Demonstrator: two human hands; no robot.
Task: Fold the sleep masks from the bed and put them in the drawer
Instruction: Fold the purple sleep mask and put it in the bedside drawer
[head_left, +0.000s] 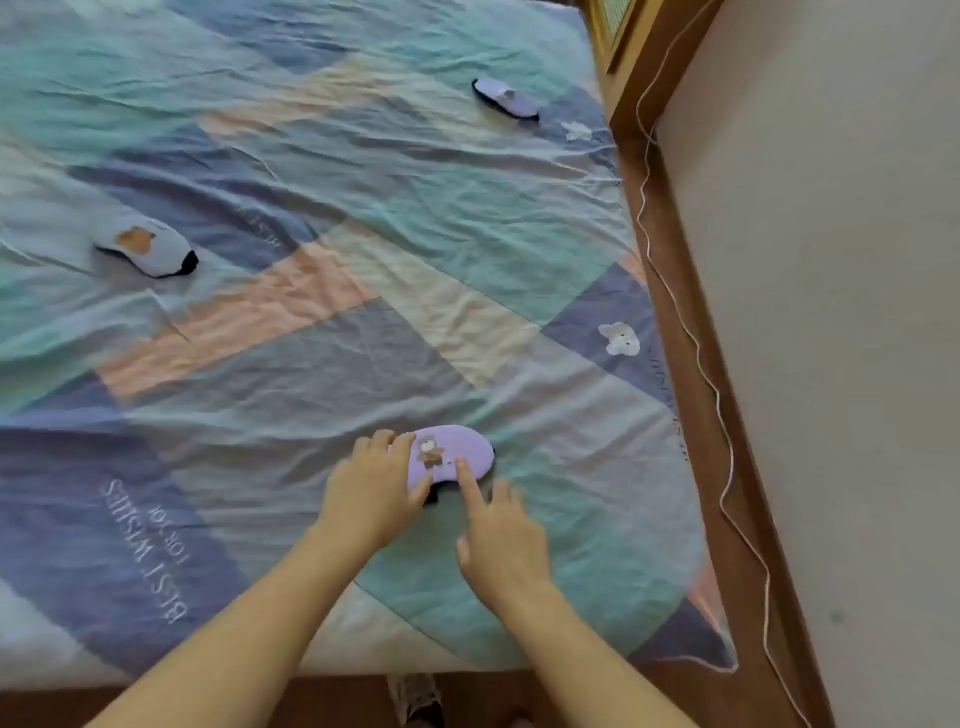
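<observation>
Lilac sleep mask (451, 453) lies left-right; left hand (375, 493) pinches it, right hand (501, 540) grip loose.

A: What lettering can be read?

B: "BEST WISHES FOR YOU" is printed in white on the bedspread (156, 545), left of the left hand (371, 499). Fainter lettering farther beyond, and more right of the right hand (501, 540), is illegible.
</observation>
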